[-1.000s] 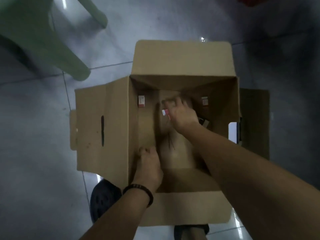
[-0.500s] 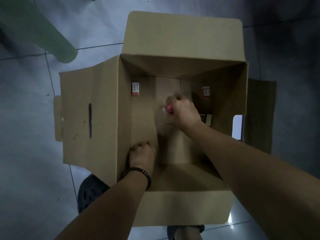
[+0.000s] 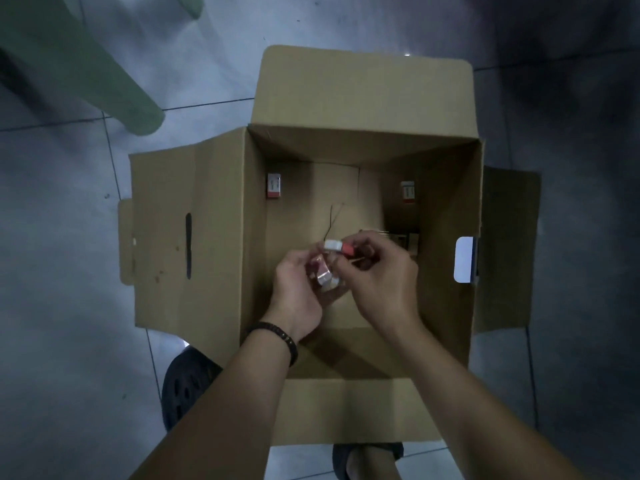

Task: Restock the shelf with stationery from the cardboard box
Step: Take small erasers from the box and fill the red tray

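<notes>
An open cardboard box (image 3: 221,237) stands on the floor below me with its flaps spread. Both hands meet above its middle. My right hand (image 3: 384,278) pinches a small red-and-white packet (image 3: 339,247) at its fingertips. My left hand (image 3: 298,289) cups several similar small packets (image 3: 323,275) in its curled fingers, right beneath the one in my right hand. On the box bottom lie one red-and-white packet (image 3: 274,186) at the far left and another (image 3: 407,192) at the far right. A few dark small items (image 3: 408,242) sit near the right wall, partly hidden by my right hand.
A pale green plastic stool leg (image 3: 138,109) stands on the tiled floor at upper left. My dark shoes (image 3: 183,389) show beside and below the box. A white label (image 3: 464,259) sits at the box's right wall.
My right hand has lifted a packet from the box bottom and drawn back toward me. My left hand left the box's inner wall and came up to meet it, holding packets.
</notes>
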Available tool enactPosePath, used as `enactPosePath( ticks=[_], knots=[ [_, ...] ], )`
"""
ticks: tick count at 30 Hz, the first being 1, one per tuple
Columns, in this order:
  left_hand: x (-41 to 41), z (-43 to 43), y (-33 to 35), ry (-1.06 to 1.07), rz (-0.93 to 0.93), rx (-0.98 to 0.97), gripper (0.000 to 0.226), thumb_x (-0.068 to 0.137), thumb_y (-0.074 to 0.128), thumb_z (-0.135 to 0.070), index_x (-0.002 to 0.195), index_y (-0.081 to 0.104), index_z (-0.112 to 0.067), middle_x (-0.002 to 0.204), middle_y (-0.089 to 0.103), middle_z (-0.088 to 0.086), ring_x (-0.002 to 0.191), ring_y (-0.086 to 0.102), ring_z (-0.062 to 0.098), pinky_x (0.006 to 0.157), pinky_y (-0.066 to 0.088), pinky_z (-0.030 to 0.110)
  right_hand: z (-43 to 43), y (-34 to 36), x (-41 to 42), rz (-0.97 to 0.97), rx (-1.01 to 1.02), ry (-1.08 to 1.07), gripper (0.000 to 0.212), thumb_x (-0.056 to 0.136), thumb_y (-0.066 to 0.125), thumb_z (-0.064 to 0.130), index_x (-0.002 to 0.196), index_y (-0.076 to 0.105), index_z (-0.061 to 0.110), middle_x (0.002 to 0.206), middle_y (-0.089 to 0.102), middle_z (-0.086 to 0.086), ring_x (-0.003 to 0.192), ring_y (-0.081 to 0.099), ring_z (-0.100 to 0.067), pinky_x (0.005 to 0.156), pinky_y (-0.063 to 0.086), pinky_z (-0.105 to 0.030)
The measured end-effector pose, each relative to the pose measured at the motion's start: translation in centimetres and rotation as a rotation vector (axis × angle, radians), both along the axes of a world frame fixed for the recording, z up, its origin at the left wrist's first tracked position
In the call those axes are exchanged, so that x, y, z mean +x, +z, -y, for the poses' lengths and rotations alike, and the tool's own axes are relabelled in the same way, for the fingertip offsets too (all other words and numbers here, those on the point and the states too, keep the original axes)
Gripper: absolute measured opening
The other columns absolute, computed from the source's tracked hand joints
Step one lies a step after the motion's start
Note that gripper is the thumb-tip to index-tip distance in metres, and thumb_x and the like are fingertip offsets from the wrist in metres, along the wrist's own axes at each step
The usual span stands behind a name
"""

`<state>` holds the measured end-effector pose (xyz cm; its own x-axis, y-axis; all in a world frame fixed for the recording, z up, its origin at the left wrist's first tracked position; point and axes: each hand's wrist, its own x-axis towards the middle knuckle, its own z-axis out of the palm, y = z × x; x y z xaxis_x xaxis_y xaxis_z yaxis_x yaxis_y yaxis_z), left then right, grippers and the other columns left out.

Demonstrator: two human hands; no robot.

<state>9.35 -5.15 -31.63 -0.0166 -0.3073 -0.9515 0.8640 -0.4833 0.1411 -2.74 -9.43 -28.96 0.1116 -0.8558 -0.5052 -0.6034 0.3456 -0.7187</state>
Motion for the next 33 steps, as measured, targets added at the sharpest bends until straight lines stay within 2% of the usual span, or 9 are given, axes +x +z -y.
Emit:
enactPosePath(
  ticks=[3, 5, 8, 11, 14, 17, 20, 24, 33],
  knots=[
    [-0.4, 0.2, 0.5, 0.0, -0.115, -0.046, 0.044, 0.103, 0.052, -0.054, 0.11, 0.074, -0.017, 0.099, 0.075, 0.008, 0.087, 0.073, 0.024, 0.076, 0.06, 0.036, -1.7, 0.7, 0.1, -0.142, -0.129, 0.181, 0.012, 0.093, 0.08, 0.028, 0.106, 0.082, 0.028, 0.094, 0.075, 0.014, 0.086, 0.067, -0.001, 0.076, 0.057, -0.021],
    [-0.5, 0.3, 0.4, -0.03, -0.123, -0.037, 0.033, 0.1, 0.064, -0.05, 0.101, 0.075, -0.019, 0.09, 0.071, 0.004, 0.071, 0.067, 0.018, 0.065, 0.055, 0.03, -1.8, 0.8, 0.2, -0.164, -0.168, 0.242, 0.015, 0.098, 0.072, 0.026, 0.107, 0.083, 0.026, 0.098, 0.076, 0.009, 0.089, 0.067, -0.006, 0.08, 0.057, -0.029],
    [-0.4, 0.3, -0.6, -0.121, 0.064, 0.06, 0.024, 0.102, 0.066, -0.04, 0.103, 0.075, -0.017, 0.091, 0.072, 0.005, 0.067, 0.065, 0.016, 0.053, 0.053, 0.028, 0.9, 0.7, 0.4, -0.236, -0.154, 0.075, 0.022, 0.101, 0.063, 0.024, 0.118, 0.078, 0.023, 0.112, 0.071, 0.002, 0.095, 0.065, -0.008, 0.078, 0.049, -0.017],
    [0.1, -0.2, -1.6, 0.002, 0.147, 0.141, 0.017, 0.104, 0.066, -0.032, 0.102, 0.07, -0.016, 0.092, 0.069, 0.007, 0.066, 0.064, 0.015, 0.052, 0.05, 0.027, 6.9, -2.9, 1.0, -0.506, -0.071, 0.019, 0.052, 0.099, 0.067, 0.024, 0.147, 0.051, 0.015, 0.147, 0.046, -0.012, 0.116, 0.06, -0.024, 0.093, 0.053, -0.032],
    [1.0, -0.8, -1.7, 0.052, 0.145, 0.175, 0.017, 0.104, 0.065, -0.032, 0.104, 0.069, -0.016, 0.093, 0.069, 0.006, 0.071, 0.064, 0.016, 0.054, 0.05, 0.027, 11.7, -6.6, 1.5, -0.689, 0.177, 0.178, 0.082, 0.099, 0.071, 0.026, 0.163, 0.024, 0.009, 0.157, 0.034, -0.02, 0.134, 0.056, -0.039, 0.105, 0.051, -0.046],
    [1.1, -1.0, -1.6, 0.071, 0.166, 0.162, 0.015, 0.104, 0.065, -0.031, 0.102, 0.068, -0.016, 0.092, 0.069, 0.007, 0.069, 0.064, 0.016, 0.052, 0.049, 0.028, 13.0, -8.7, 0.3, -0.757, 0.176, 0.272, 0.069, 0.098, 0.069, 0.014, 0.159, 0.036, 0.013, 0.149, 0.045, -0.018, 0.134, 0.054, -0.038, 0.105, 0.051, -0.046],
    [0.9, -1.6, -0.9, 0.104, 0.164, 0.186, 0.014, 0.102, 0.067, -0.031, 0.102, 0.069, -0.016, 0.094, 0.07, 0.007, 0.069, 0.065, 0.016, 0.053, 0.05, 0.029, 11.6, -8.7, 0.9, -0.763, 0.049, 0.408, 0.053, 0.102, 0.06, 0.006, 0.151, 0.046, 0.016, 0.142, 0.049, -0.021, 0.12, 0.063, -0.043, 0.095, 0.055, -0.048],
    [0.0, -2.3, 1.2, 0.173, 0.049, 0.232, 0.019, 0.103, 0.067, -0.033, 0.11, 0.07, -0.016, 0.093, 0.071, 0.006, 0.072, 0.065, 0.016, 0.057, 0.051, 0.027, 9.4, -6.9, 6.4, -0.564, -0.106, 0.717, 0.051, 0.102, 0.061, 0.029, 0.15, 0.042, 0.026, 0.134, 0.058, -0.016, 0.112, 0.067, -0.04, 0.088, 0.059, -0.052],
    [-1.0, -2.9, 0.3, 0.229, 0.084, 0.291, 0.016, 0.106, 0.061, -0.024, 0.117, 0.066, -0.014, 0.099, 0.069, 0.01, 0.073, 0.062, 0.021, 0.058, 0.047, 0.031, 9.8, -9.5, 14.1, -0.623, -0.095, 1.018, 0.048, 0.103, 0.055, 0.008, 0.15, 0.046, 0.014, 0.142, 0.05, -0.017, 0.131, 0.054, -0.036, 0.102, 0.049, -0.046]
  ],
)
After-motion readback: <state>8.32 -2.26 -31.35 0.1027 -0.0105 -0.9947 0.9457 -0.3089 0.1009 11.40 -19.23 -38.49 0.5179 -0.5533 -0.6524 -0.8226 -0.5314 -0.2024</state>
